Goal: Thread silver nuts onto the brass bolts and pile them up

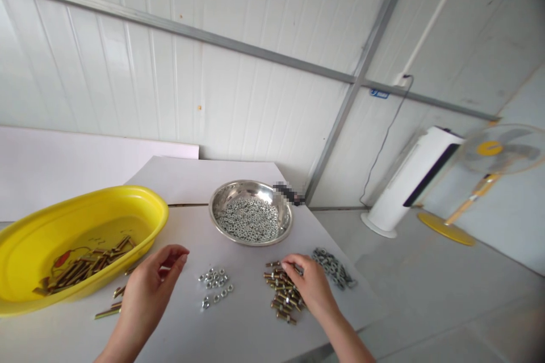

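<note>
The steel bowl (221, 195), part full of small silvery nuts, sat on the white table (238, 329) and served as the fixed mark. Nearer the person than the bowl and a little to its right lay a heap of brass-coloured bolts (281, 300). The right hand (313, 286) rested palm down on that heap, fingers bent and touching the top bolts; whether it had closed on one could not be told. Further right of the bowl, just beyond that hand, lay a grey pile of washers (336, 269).

Directly in front of the bowl, on the person's side, a small scatter of loose nuts (215, 282) lay between the two hands. Left of the bowl and nearer the person, the left hand (147, 286) hovered with fingers curled toward the thumb, perhaps pinching something small, though the view was too coarse to say. A few stray bolts (111, 307) lay beside it. Left of the bowl stood a yellow tub (38, 232) holding more bolts.
</note>
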Motion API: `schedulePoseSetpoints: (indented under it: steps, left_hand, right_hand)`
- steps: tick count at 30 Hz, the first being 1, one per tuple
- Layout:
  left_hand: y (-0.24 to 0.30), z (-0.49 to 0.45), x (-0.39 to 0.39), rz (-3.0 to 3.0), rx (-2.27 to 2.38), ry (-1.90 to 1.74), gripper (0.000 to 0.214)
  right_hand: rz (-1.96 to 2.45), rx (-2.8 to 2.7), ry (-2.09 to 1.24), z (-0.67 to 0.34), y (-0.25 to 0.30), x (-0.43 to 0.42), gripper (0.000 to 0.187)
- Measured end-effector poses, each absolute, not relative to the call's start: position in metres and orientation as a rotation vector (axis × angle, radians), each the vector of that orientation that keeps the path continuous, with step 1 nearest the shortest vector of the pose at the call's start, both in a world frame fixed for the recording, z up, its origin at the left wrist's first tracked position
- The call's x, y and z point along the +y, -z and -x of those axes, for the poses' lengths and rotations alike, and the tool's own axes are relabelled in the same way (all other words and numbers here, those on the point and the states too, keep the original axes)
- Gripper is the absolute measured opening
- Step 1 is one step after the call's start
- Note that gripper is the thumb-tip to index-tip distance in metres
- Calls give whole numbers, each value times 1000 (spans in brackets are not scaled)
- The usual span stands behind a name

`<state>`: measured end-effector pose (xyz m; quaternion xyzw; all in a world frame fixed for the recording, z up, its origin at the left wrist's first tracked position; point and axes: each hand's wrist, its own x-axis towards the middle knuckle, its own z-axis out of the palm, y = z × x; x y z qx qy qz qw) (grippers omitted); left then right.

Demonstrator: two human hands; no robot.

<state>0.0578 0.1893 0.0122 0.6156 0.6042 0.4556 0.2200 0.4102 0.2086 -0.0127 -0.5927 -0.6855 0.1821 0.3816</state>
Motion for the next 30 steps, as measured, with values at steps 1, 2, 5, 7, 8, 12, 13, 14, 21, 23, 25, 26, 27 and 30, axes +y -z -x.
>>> schedulePoseSetpoints:
  steps: [1, 2, 5, 7, 8, 12, 13, 14, 21, 23, 25, 26, 27, 30]
  left_hand:
    - [-11, -56, 189, -1708, 1673, -1263, 24]
    - [-11, -55, 190, -1710, 1677, -1267, 24]
    - [-8, -50, 190, -1704, 1695, -1274, 25]
    - [-8, -47, 189, -1689, 1704, -1284, 26]
    - [-8, -46, 189, -1680, 1706, -1292, 27]
    - [-12, -43, 185, -1613, 1712, -1356, 29]
    - [-12, -41, 183, -1599, 1714, -1369, 30]
    - [-13, -40, 182, -1591, 1717, -1377, 31]
    - [-19, -21, 179, -1867, 1825, -1179, 28]
    - [-23, -15, 179, -2062, 1789, -1011, 25]
    - [-23, -9, 181, -2189, 1745, -849, 23]
    - [-21, -7, 182, -2214, 1753, -803, 23]
    - [-18, -5, 184, -2229, 1770, -779, 23]
    - [-4, -6, 191, -2274, 1805, -767, 25]
  right_hand:
    - [1516, -1750, -475, -412, 12, 208, 27]
    - [1521, -1746, -485, -413, 12, 207, 33]
    - [1539, -1725, -510, -418, 11, 206, 47]
    - [1542, -1720, -523, -420, 10, 206, 48]
    - [1540, -1719, -527, -422, 9, 205, 47]
    - [1532, -1677, -519, -421, 4, 202, 42]
    - [1520, -1650, -519, -418, 2, 199, 41]
    - [1502, -1621, -521, -415, -1, 197, 39]
    - [1322, -1595, -585, -370, -6, 181, 20]
    - [1311, -1673, -570, -357, -3, 180, 15]
    - [1304, -1769, -545, -346, 1, 180, 17]
    - [1303, -1814, -537, -342, 2, 180, 20]
    - [1304, -1852, -534, -338, 4, 180, 23]
    - [1329, -1923, -545, -328, 5, 179, 28]
